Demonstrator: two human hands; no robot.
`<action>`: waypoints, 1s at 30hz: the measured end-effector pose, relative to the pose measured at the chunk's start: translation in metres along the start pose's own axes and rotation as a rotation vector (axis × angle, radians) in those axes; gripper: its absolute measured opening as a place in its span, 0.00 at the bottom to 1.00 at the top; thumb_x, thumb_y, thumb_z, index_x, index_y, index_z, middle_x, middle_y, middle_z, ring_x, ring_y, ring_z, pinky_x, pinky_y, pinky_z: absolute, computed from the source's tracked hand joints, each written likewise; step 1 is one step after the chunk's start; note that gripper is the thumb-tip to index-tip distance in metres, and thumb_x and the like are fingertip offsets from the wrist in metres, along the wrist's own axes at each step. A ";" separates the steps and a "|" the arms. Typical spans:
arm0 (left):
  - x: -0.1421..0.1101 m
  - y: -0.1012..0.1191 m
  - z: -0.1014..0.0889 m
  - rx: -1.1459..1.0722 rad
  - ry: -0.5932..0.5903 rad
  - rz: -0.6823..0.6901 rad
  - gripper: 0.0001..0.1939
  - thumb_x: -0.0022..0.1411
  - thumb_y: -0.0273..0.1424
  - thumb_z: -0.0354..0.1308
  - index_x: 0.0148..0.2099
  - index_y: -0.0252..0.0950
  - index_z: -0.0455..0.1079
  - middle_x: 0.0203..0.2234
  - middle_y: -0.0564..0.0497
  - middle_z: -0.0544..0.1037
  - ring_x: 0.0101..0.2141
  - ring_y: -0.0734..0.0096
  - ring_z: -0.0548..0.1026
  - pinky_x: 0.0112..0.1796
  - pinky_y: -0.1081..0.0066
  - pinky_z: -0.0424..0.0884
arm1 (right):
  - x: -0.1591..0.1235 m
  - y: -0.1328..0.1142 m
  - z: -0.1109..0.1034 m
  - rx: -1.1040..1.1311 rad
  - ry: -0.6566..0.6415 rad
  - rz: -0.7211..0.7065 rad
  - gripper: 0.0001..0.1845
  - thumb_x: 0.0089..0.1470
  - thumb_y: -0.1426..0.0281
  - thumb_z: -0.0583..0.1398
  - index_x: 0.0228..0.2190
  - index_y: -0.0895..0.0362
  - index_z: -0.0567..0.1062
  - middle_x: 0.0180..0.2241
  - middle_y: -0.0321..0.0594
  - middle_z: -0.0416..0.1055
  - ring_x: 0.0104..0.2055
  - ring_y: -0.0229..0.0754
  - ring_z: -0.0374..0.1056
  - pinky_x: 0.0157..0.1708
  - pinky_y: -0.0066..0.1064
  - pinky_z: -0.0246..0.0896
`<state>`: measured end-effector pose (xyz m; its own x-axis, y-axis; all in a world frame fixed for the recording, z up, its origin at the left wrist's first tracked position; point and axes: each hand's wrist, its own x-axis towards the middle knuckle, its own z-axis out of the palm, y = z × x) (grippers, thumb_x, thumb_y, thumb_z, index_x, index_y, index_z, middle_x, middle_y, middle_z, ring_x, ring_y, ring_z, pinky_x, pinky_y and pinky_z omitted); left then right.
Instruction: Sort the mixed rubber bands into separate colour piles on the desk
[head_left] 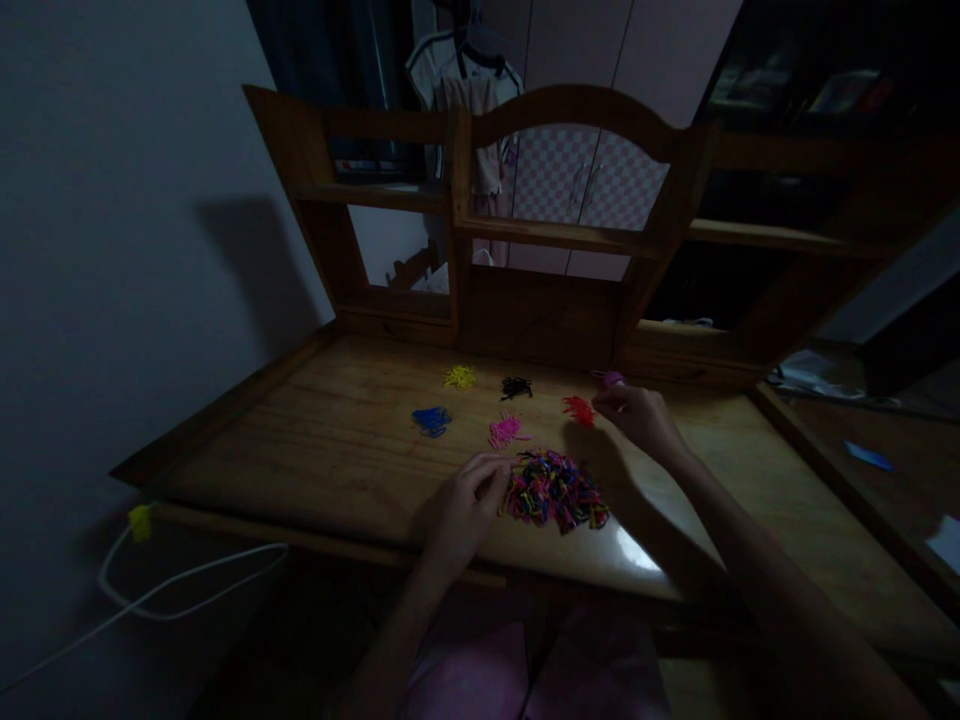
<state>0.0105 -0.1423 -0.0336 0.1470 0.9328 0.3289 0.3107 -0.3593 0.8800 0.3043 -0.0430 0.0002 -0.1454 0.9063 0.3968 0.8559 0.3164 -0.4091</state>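
Observation:
A mixed heap of small, slim, many-coloured pieces (556, 488) lies near the desk's front edge; they look like little clips, but the dim light hides their exact kind. My left hand (469, 500) is at the heap's left side, thumb and fingers drawn together at its edge. Just right of the red pile (579, 409), my right hand (637, 415) is closed in a pinch above the desk. Whatever either pinch holds is too small to make out. Sorted by colour, a pink pile (506, 430), a blue pile (432, 420), a yellow pile (459, 377) and a black pile (516, 387) lie beyond the heap.
A purple object (612, 378) with a loop lies behind my right hand. The wooden desk (322, 430) has a shelf unit (555, 235) along its back. A wall (150, 250) borders it on the left, and a white cable (187, 575) hangs by its front left corner.

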 end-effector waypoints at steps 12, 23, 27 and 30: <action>0.102 0.022 0.061 0.438 -0.494 0.341 0.23 0.64 0.27 0.48 0.61 0.37 0.62 0.59 0.46 0.65 0.59 0.63 0.61 0.59 0.59 0.56 | -0.012 0.016 0.022 0.232 0.166 0.014 0.11 0.56 0.65 0.58 0.38 0.56 0.75 0.33 0.42 0.76 0.31 0.41 0.73 0.30 0.29 0.66; 0.050 0.033 0.016 0.419 -0.296 0.189 0.19 0.67 0.36 0.48 0.57 0.41 0.66 0.55 0.47 0.69 0.57 0.63 0.64 0.58 0.58 0.58 | -0.022 -0.007 -0.009 0.224 0.121 -0.053 0.10 0.58 0.66 0.55 0.35 0.57 0.75 0.31 0.41 0.74 0.30 0.39 0.69 0.32 0.28 0.61; 0.014 0.033 0.005 0.381 -0.273 0.140 0.15 0.66 0.34 0.49 0.53 0.44 0.69 0.50 0.50 0.73 0.52 0.65 0.69 0.54 0.61 0.65 | -0.025 -0.013 -0.022 0.327 -0.296 -0.109 0.09 0.54 0.65 0.60 0.35 0.56 0.78 0.31 0.40 0.75 0.31 0.39 0.69 0.31 0.28 0.61; -0.008 0.019 0.000 0.406 -0.177 0.108 0.13 0.66 0.34 0.51 0.51 0.44 0.71 0.46 0.50 0.74 0.48 0.65 0.71 0.50 0.62 0.68 | -0.030 -0.015 -0.028 0.458 -0.656 -0.154 0.11 0.51 0.65 0.63 0.36 0.56 0.79 0.30 0.38 0.75 0.31 0.38 0.68 0.29 0.26 0.61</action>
<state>0.0153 -0.1562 -0.0190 0.3457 0.8833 0.3167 0.6225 -0.4684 0.6270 0.3099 -0.0824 0.0176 -0.6276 0.7781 -0.0281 0.5357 0.4054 -0.7407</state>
